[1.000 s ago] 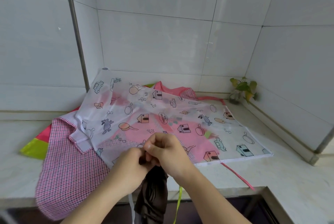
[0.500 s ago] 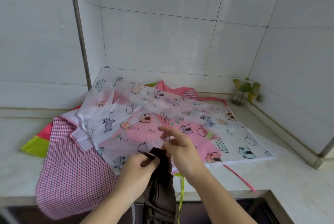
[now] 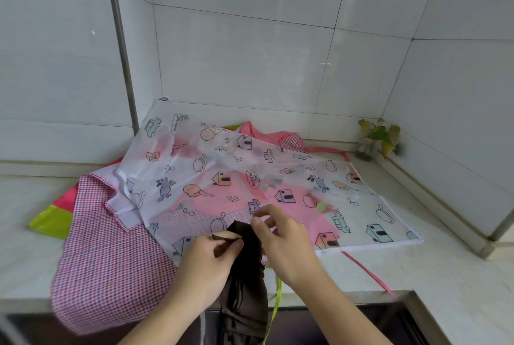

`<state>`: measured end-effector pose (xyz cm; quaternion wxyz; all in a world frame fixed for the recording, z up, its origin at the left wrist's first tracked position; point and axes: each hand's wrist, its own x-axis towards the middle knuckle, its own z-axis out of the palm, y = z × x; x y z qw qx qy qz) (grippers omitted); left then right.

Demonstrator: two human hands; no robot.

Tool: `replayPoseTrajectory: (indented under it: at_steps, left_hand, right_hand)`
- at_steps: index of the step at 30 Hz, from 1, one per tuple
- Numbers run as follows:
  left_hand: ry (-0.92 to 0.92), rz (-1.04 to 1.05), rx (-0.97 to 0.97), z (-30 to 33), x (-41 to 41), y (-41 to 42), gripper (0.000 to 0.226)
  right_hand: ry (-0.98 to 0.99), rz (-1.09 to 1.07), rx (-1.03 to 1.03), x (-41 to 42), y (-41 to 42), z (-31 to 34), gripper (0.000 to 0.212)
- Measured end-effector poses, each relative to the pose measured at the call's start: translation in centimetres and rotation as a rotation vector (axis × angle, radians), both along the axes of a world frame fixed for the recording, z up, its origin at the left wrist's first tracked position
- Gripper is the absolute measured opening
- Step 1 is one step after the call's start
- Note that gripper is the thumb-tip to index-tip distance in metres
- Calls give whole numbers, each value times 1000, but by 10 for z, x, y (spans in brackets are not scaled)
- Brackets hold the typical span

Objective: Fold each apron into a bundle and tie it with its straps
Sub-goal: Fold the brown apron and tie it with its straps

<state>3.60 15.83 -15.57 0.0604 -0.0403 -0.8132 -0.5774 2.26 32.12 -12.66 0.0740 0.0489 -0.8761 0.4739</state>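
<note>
Dark brown apron (image 3: 244, 283) hung bunched over desk (image 3: 445, 283) edge, in front of printed white apron (image 3: 250, 177); left hand (image 3: 214, 255) pinched its strap (image 3: 225, 236); right hand (image 3: 281, 239) w/ fingers loosely curled, touching bundle top.

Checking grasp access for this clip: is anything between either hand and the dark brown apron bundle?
Nothing visible. The left hand already pinches a strap end of the dark brown apron, and the right hand is against its top edge. The printed white apron lies behind it, not between.

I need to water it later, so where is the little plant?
The plant stands in the far right corner of the counter, against the tiled wall, just beyond the white printed apron.
</note>
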Motion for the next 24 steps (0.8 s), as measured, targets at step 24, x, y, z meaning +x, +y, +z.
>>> replayPoseTrajectory:
  at_steps: [24]
  left_hand:
    - [193, -117, 72, -3, 2, -7, 31]
  right_hand:
    - [231, 172, 390, -2, 2, -23, 17]
